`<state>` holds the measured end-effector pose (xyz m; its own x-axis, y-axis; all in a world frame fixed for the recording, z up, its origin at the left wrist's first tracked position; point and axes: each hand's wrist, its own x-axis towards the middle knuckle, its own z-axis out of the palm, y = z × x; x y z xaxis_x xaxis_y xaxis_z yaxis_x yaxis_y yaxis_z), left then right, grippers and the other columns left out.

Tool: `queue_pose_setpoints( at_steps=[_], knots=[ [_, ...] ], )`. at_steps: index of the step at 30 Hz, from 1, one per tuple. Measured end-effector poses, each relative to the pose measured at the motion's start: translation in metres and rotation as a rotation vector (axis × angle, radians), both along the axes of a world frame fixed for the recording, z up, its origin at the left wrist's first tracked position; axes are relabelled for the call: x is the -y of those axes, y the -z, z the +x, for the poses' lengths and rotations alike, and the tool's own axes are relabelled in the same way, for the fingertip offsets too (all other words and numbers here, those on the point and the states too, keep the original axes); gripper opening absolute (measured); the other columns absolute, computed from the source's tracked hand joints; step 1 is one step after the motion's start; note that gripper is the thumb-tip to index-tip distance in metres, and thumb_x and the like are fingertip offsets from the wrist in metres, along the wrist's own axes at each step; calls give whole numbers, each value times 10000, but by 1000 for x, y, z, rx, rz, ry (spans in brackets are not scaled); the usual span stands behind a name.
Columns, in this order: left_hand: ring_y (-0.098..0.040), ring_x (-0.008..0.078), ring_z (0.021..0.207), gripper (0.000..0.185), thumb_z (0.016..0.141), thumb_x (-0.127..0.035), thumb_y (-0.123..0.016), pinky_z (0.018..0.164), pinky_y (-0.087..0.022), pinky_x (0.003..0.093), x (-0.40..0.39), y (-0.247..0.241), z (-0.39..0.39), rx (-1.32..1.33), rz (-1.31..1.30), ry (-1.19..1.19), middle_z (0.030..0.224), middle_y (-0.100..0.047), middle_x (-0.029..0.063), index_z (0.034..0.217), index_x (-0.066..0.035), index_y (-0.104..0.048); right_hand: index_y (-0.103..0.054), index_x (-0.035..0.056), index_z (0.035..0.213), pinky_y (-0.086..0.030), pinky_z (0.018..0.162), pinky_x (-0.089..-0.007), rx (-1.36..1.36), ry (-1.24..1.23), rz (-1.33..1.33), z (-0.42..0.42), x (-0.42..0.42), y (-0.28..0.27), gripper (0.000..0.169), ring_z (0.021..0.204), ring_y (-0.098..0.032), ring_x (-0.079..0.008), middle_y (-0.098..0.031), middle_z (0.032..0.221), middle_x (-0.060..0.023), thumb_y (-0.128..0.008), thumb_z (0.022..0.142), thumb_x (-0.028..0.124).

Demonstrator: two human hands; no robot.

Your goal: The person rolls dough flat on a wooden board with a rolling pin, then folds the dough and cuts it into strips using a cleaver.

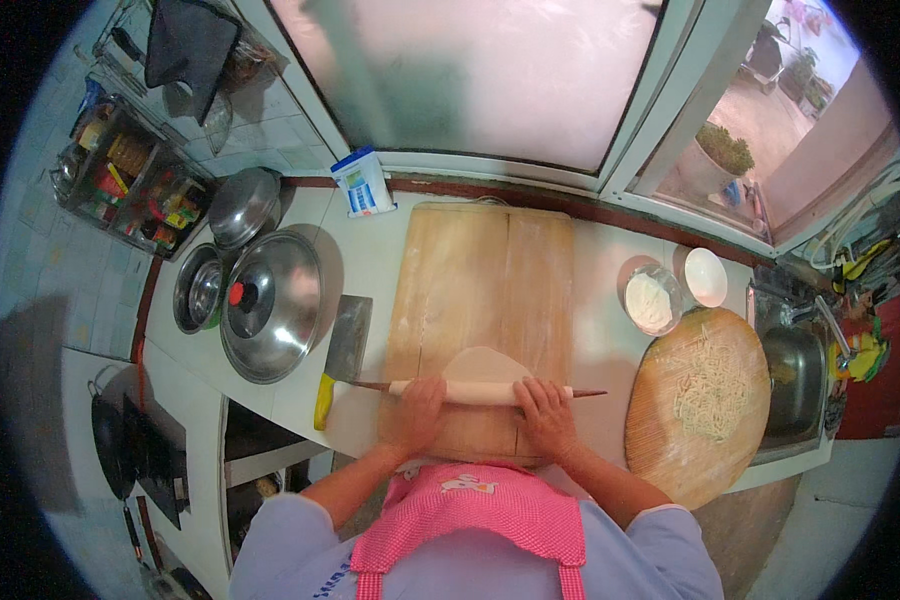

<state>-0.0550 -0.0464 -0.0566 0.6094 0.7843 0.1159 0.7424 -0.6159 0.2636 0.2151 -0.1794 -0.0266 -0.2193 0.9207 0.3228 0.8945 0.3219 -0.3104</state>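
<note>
My left hand (422, 409) lies over the left part of a wooden rolling pin (480, 394), and my right hand (547, 416) presses on its right part. The pin lies crosswise, with a thin dark end sticking out on each side. Whether dough is wrapped around its thick pale middle I cannot tell. Just beyond the pin, a rounded sheet of dough (487, 363) spreads on a floured wooden board (487, 285). Left of the board rests a cleaver (349, 337) with a yellow handle.
At the left stand a domed steel lid (292, 315) and steel bowls (195, 289). A white packet (364, 184) leans near the window. To the right are a bowl of flour (651, 300), a white bowl (705, 277), cut noodles (709, 397) on a round slatted tray (656, 420), and a sink (795, 382).
</note>
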Motion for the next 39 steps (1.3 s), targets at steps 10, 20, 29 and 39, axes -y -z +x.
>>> queue_pose_setpoints(
  at_steps=[10, 20, 29, 39],
  knots=[
    [-403, 328, 1272, 566, 829, -246, -616, 1121, -238, 462, -70, -80, 31, 117, 192, -159, 1329, -479, 160, 1319, -17, -449, -549, 97, 1215, -388, 955, -484, 89, 240, 158, 21, -149, -11, 452, 1072, -530, -325, -585, 1124, -154, -608, 826, 320],
    [-486, 375, 1164, 535, 798, -193, -602, 1019, -343, 490, 71, -39, -28, 67, 27, -37, 1281, -507, 212, 1289, -21, -476, -512, 115, 1294, -401, 947, -470, 17, -9, -42, 2, 11, 11, 506, 1068, -530, -327, -578, 1101, -131, -594, 806, 217],
    [-408, 397, 1240, 636, 851, -305, -605, 1092, -263, 506, -62, -82, 32, 156, 138, -100, 1349, -444, 222, 1358, 5, -379, -515, 48, 1246, -337, 1010, -493, 65, 248, 150, 26, -144, -9, 525, 1088, -517, -340, -578, 1150, -129, -599, 837, 365],
    [-495, 349, 1162, 436, 813, -140, -608, 1048, -331, 468, 47, -1, 9, 37, 59, -9, 1208, -548, 185, 1221, -12, -522, -534, 94, 1239, -395, 960, -486, 67, -30, 25, -3, -26, 18, 461, 1066, -526, -323, -571, 1141, -136, -615, 806, 226]
  ],
)
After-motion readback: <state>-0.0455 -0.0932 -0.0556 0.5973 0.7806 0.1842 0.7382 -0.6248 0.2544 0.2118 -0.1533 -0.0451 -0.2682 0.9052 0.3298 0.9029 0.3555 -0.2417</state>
